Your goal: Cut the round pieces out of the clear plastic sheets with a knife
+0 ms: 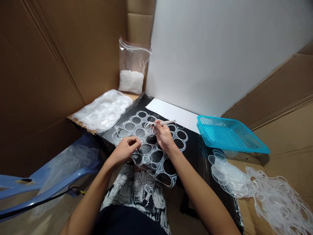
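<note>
A clear plastic sheet with rows of round cut-outs [160, 168] lies on the black table, its near edge reaching over my lap. My right hand [164, 137] is closed round a slim white pen-shaped tool [168, 122], its dark tip pointing left. Thin clear rings [148, 126] hang by the fingers of that hand, over the sheet. Over the sheet's left part, my left hand [127, 147] has thumb and forefinger pinched together; whatever lies between them is too small to make out.
A blue basket [232, 148] stands at the right, beyond loose clear discs [230, 174] and a heap of clear rings [281, 202]. Stacked clear sheets [100, 111] lie at the left, near a zip bag of white material [132, 81]. A blue plastic chair [61, 179] stands lower left.
</note>
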### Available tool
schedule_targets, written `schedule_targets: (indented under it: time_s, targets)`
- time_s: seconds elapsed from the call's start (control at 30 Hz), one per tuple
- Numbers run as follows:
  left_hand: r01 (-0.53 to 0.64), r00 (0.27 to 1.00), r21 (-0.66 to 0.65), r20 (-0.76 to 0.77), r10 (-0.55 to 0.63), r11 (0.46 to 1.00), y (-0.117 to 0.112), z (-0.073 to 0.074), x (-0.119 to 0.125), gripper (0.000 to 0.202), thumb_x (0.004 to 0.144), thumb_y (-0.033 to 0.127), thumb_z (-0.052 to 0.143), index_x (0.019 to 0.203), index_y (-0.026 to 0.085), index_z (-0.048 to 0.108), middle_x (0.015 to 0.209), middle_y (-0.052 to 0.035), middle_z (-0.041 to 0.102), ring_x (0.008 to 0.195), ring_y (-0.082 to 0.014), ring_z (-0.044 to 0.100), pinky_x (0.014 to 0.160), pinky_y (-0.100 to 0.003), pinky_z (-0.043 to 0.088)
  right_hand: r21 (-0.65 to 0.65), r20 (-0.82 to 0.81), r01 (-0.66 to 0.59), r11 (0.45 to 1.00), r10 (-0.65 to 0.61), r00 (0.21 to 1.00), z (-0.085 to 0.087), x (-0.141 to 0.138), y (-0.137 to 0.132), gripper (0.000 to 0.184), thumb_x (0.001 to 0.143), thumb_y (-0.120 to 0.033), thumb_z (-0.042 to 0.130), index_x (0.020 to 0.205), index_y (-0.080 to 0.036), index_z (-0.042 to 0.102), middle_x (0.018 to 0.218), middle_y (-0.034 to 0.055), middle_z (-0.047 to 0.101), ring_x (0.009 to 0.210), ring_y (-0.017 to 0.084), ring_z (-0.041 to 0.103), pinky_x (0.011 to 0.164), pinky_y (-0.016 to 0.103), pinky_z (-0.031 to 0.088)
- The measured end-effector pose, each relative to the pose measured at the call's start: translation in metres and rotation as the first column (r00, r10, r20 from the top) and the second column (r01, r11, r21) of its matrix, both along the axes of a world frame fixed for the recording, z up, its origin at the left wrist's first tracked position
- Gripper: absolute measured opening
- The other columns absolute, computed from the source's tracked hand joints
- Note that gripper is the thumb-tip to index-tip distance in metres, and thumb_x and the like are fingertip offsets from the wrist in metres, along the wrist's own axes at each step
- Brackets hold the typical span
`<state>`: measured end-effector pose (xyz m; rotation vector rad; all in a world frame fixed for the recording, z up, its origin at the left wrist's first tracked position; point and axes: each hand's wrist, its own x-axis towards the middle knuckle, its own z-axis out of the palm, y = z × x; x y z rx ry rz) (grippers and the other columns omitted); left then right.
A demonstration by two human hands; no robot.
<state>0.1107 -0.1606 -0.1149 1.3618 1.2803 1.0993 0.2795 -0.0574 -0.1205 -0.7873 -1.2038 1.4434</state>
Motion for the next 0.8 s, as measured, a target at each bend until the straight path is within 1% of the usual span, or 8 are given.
schedule_targets:
  time_s: [0.07,0.2,0.3,0.37,0.47,0.6,0.67,0.8]
  targets:
    - [0.004,0.995,0.027,-0.101,-0.001,1.0,-0.003,0.0,-0.004,0.031,0.089,0.043,0.063,0.071,0.018,0.065,0.068,0.0006,0.061,0.065,-0.0136,0.055,0.063,-0.026,0.043,0.022,0.023,0.029,0.999,-0.03,0.999,-0.001,0.002,0.001,0.045,0.078,-0.065,0.075,0.091,-0.024,0.063,0.08,0.0019,0.067,0.079,0.019,0.065,0.078,0.033,0.052]
    - [-0.109,0.91,0.272,-0.359,0.206,0.956,-0.005,-0.006,-0.008,0.022,0.095,0.037,0.058,0.09,0.019,0.069,0.093,-0.0045,0.068,0.087,-0.0195,0.063,0.08,-0.033,0.051,0.166,0.204,0.066,0.984,-0.1,0.974,-0.003,0.003,0.0,0.038,0.086,-0.059,0.07,0.091,-0.021,0.067,0.085,0.0047,0.071,0.078,0.018,0.064,0.076,0.031,0.05]
    - [0.001,0.81,0.399,-0.538,0.234,0.917,-0.006,-0.017,-0.011,0.019,0.096,0.03,0.057,0.107,0.021,0.07,0.118,-0.0089,0.066,0.113,-0.0251,0.061,0.101,-0.041,0.048,0.259,0.328,0.04,0.965,-0.126,0.936,-0.003,-0.001,0.003,0.037,0.09,-0.055,0.065,0.091,-0.019,0.069,0.088,0.0061,0.073,0.081,0.019,0.065,0.077,0.031,0.05]
    - [0.067,0.747,0.403,-0.626,0.222,0.913,-0.009,-0.025,-0.013,0.021,0.098,0.027,0.056,0.114,0.022,0.069,0.126,-0.0095,0.065,0.121,-0.0271,0.059,0.105,-0.045,0.046,0.284,0.449,-0.079,0.956,-0.06,0.892,-0.001,-0.006,0.008,0.034,0.091,-0.052,0.065,0.09,-0.019,0.071,0.087,0.0055,0.075,0.081,0.02,0.067,0.078,0.031,0.05]
    - [0.079,0.682,0.39,-0.693,0.236,0.917,-0.015,-0.032,-0.014,0.023,0.1,0.026,0.055,0.12,0.023,0.067,0.133,-0.0089,0.064,0.126,-0.0276,0.056,0.106,-0.047,0.045,0.278,0.591,-0.225,0.934,0.019,0.807,0.006,-0.015,0.019,0.028,0.09,-0.046,0.066,0.086,-0.019,0.073,0.084,0.0045,0.076,0.077,0.019,0.068,0.076,0.031,0.05]
    - [0.067,0.647,0.38,-0.72,0.25,0.923,-0.019,-0.034,-0.013,0.024,0.102,0.027,0.054,0.123,0.023,0.064,0.136,-0.0088,0.062,0.128,-0.0272,0.055,0.106,-0.047,0.043,0.358,0.538,-0.032,0.933,-0.178,0.824,0.014,-0.025,0.028,0.029,0.092,-0.045,0.063,0.089,-0.019,0.074,0.083,0.0055,0.076,0.074,0.02,0.068,0.072,0.031,0.05]
    - [0.062,0.64,0.375,-0.726,0.252,0.925,-0.02,-0.034,-0.012,0.024,0.102,0.027,0.054,0.124,0.023,0.063,0.136,-0.0087,0.061,0.129,-0.0271,0.054,0.107,-0.047,0.042,0.394,0.527,-0.027,0.919,-0.201,0.826,0.013,-0.027,0.025,0.027,0.093,-0.044,0.063,0.089,-0.019,0.074,0.087,0.0053,0.076,0.077,0.02,0.069,0.077,0.032,0.051]
    - [0.062,0.631,0.371,-0.734,0.252,0.927,-0.019,-0.035,-0.012,0.025,0.103,0.028,0.052,0.125,0.024,0.062,0.138,-0.0084,0.061,0.131,-0.027,0.053,0.108,-0.047,0.041,0.357,0.635,-0.282,0.891,-0.01,0.773,-0.002,-0.028,0.008,0.019,0.093,-0.037,0.065,0.085,-0.022,0.074,0.096,0.0035,0.078,0.09,0.02,0.071,0.091,0.034,0.049]
